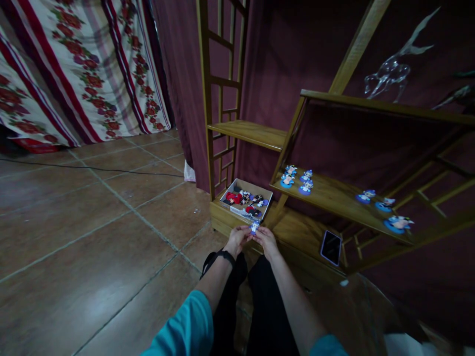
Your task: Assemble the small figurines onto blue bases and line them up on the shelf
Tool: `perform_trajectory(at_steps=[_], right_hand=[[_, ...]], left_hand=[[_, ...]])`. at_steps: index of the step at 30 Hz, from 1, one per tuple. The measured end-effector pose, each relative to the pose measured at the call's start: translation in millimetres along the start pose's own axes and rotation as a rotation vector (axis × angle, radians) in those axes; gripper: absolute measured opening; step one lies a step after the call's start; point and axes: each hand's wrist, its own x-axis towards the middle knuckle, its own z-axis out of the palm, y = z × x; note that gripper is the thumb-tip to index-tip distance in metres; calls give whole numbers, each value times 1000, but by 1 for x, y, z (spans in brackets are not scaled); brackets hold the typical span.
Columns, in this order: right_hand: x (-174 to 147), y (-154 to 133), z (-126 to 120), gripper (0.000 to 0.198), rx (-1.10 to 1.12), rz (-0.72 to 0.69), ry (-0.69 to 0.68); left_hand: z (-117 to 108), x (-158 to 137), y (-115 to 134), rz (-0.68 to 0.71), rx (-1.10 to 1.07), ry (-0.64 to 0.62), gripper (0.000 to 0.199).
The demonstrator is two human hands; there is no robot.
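Between my two hands, in front of the open box, is a small purple and white figurine (254, 227). My left hand (238, 239) pinches it from the left side, and my right hand (265, 238) grips it from the right. Just beyond them a shallow cardboard box (267, 200) rests on the low shelf, with several figurines in red, black and white lying jumbled inside. On the shelf to the right, small figurines (306, 187) on blue and purple bases stand in a cluster at the left end. More figurines (398, 224) stand toward its right end.
A wooden display rack (245, 133) with stepped shelves stands ahead. A dark-screened tablet or phone (331, 247) lies on the lower shelf. Above, a clear glass animal ornament (389, 76) stands on the top shelf. A black cable (92, 168) runs across the tiled floor at left.
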Motion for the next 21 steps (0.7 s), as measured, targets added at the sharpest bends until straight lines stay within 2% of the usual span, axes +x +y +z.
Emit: perform_trajectory(at_steps=[7,21], right_hand=[[-1,0,2,31,-46,-1,2],[-2,0,1,30,-48,-11,-29]], left_hand=[[0,0,1,-44,-3,27,22],[-1,1,2,-59,-9,-8,20]])
